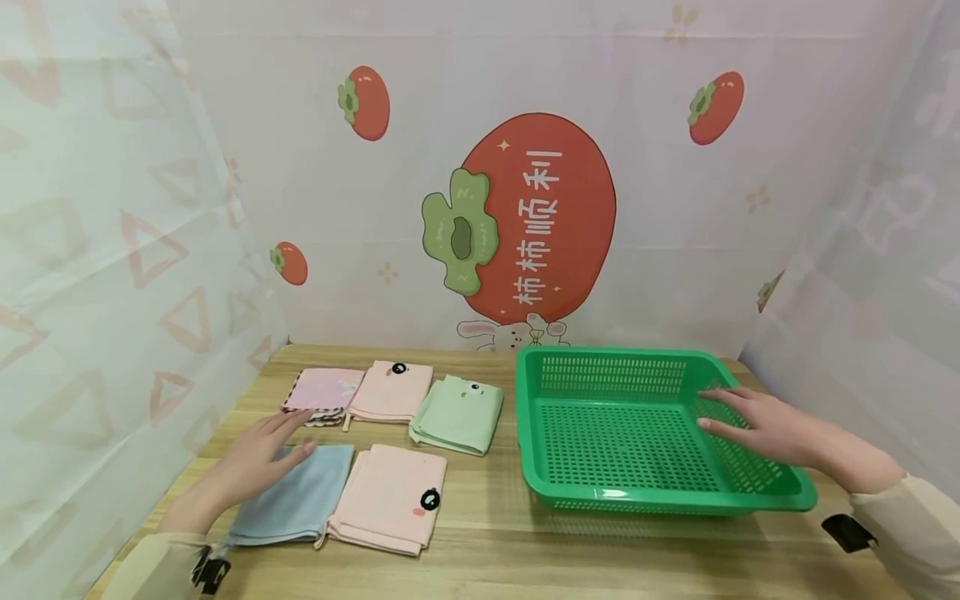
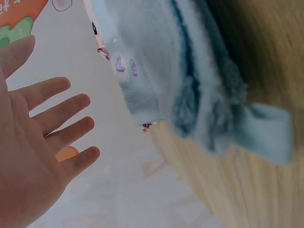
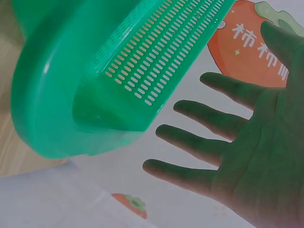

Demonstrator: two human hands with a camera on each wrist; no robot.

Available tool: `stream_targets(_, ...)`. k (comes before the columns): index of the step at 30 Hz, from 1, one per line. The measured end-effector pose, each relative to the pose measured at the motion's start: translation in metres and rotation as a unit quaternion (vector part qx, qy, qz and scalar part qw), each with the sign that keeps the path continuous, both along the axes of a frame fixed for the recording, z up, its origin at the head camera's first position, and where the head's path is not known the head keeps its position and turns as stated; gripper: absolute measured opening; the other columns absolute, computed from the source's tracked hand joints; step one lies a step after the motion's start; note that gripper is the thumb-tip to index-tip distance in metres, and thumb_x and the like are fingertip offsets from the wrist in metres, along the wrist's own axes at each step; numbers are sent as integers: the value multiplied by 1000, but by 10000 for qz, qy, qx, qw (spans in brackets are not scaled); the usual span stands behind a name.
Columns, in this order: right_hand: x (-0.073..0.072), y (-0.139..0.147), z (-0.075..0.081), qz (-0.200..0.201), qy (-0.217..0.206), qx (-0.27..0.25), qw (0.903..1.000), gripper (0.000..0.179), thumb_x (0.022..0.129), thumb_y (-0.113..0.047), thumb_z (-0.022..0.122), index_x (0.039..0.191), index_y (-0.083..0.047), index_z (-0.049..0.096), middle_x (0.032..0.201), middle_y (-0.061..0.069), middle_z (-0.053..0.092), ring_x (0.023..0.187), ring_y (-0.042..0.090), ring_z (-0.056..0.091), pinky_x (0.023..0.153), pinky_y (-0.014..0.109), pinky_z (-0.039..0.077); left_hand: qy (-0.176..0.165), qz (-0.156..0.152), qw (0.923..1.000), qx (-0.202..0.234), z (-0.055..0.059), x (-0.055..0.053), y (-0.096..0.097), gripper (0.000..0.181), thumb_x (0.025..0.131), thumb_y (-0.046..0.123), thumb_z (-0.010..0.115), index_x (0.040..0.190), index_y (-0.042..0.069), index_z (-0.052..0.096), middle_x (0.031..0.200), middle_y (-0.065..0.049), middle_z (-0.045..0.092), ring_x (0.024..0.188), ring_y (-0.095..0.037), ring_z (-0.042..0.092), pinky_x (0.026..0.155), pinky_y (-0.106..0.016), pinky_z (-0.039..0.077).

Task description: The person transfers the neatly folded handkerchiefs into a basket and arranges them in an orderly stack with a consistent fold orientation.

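Note:
My left hand point(image 1: 255, 462) hovers over the folded blue towel point(image 1: 311, 492) at the front left, fingers spread and nothing in them. In the left wrist view the blue towel point(image 2: 152, 57) shows thick folded layers and a hanging loop beside the hand point(image 2: 42, 123). My right hand point(image 1: 780, 429) is over the right side of a green plastic basket point(image 1: 528, 450), its fingers straight and holding nothing. The right wrist view shows that hand point(image 3: 237, 142) spread apart near the perforated basket wall point(image 3: 147, 61). No towel lies inside the basket.
Right of the blue towel lies a folded pink towel point(image 1: 393, 500). Behind them sit a purple towel with checked edging point(image 1: 326, 390), another pink towel point(image 1: 390, 392) and a green towel point(image 1: 459, 415). A printed cloth point(image 1: 637, 275) hangs behind the wooden table point(image 1: 480, 533).

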State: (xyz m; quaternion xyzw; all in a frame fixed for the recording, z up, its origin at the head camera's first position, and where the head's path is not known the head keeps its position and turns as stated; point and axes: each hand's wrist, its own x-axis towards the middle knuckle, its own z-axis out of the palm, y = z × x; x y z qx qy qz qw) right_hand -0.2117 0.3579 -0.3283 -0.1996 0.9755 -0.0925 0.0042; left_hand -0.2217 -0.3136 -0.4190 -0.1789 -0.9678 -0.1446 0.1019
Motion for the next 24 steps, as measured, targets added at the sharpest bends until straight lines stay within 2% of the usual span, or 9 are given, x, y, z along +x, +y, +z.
stream_targets(6,1,3,0,-58,-15,-3,10000,57,95,-40,54,133,2,49,132,36,45,114,53,48,82,61,45,67,18,10000,-26,-2,3,-2,59,93,37,58,139,2,44,135,-27,48,122,-50,43,98,-68,30)
stream_targets(12,3,7,0,-116,-52,-40,9999,56,95,-39,54,134,2,49,132,37,43,112,54,49,80,61,44,181,36,9998,-22,-3,5,-4,57,92,36,59,137,3,47,132,-28,50,119,-51,45,94,-68,35)
stream_targets(18,3,13,-2,-194,-159,-74,9997,57,96,-39,53,134,3,48,132,40,41,112,56,47,79,61,44,54,115,9999,30,-6,8,-6,56,92,36,59,136,3,48,133,-27,50,120,-50,45,95,-66,35)
stream_targets(24,3,18,-4,-221,-199,-107,9995,56,96,-38,52,134,3,47,130,39,43,109,55,50,77,58,45,74,114,9999,60,-10,9,-9,58,92,37,60,137,3,47,132,-27,51,119,-49,46,94,-66,36)
